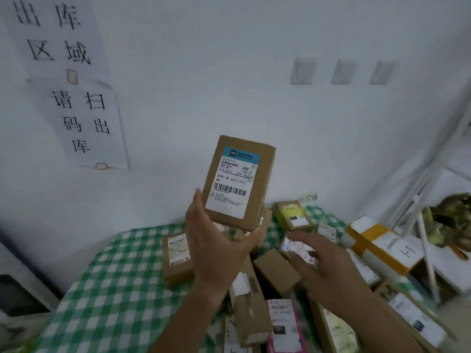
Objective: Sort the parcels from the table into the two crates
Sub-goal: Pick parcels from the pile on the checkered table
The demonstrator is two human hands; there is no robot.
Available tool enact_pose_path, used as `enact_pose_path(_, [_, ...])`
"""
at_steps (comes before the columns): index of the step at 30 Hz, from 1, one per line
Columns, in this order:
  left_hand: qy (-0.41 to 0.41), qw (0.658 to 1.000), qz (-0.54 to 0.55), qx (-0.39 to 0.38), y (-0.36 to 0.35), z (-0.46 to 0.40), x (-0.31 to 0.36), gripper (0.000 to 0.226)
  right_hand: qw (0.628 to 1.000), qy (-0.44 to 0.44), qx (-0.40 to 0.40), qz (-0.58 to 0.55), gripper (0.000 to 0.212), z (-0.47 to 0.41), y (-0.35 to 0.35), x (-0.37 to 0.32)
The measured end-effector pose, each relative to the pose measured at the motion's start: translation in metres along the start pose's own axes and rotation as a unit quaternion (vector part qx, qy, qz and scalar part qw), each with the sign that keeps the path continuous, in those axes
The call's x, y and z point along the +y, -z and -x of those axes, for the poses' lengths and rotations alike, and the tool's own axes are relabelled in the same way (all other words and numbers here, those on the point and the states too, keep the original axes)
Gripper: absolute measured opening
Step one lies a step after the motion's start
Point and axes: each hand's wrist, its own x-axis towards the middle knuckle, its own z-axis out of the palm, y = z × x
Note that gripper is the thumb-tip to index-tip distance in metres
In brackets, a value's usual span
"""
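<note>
The left grip [219,240] clasps a brown cardboard parcel with a white label [238,183], raised above the green-checked counter [109,289]. The right grip [323,266], blurred, hovers open-fingered over heaped parcels [276,273], partly hiding them.

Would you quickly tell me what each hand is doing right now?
Left hand: grips the raised cardboard parcel.
Right hand: open above the pile, holding nothing.

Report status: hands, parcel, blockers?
Left hand grips cardboard parcel, raised, label facing camera. Right hand open over parcel pile on checked tablecloth. Crates not in view.
</note>
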Motion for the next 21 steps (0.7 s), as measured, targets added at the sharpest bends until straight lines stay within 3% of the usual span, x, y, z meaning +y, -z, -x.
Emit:
enact_pose_path(2, [-0.045,0.999,0.02,-0.001,-0.004,0.012,0.043,0.135,0.998,0.021,0.05,-0.023,0.037,0.001,0.026,-0.005])
enact_pose_path(5, [-0.099,0.993,0.055,-0.01,-0.012,0.035,0.104,0.134,0.985,0.016,0.105,-0.137,0.069,0.014,0.074,-0.012])
enact_pose_path(9, [-0.14,0.985,0.096,-0.024,-0.031,0.073,0.176,0.13,0.953,0.007,0.123,-0.278,0.09,0.057,0.135,-0.001])
enact_pose_path(18, [-0.185,0.949,0.218,-0.132,-0.097,0.187,0.317,0.127,0.898,0.051,0.227,-0.373,0.069,0.181,0.256,0.066])
enact_pose_path(21, [-0.158,0.919,0.303,-0.199,-0.11,0.219,0.356,0.101,0.886,0.039,0.286,-0.363,0.067,0.228,0.297,0.091])
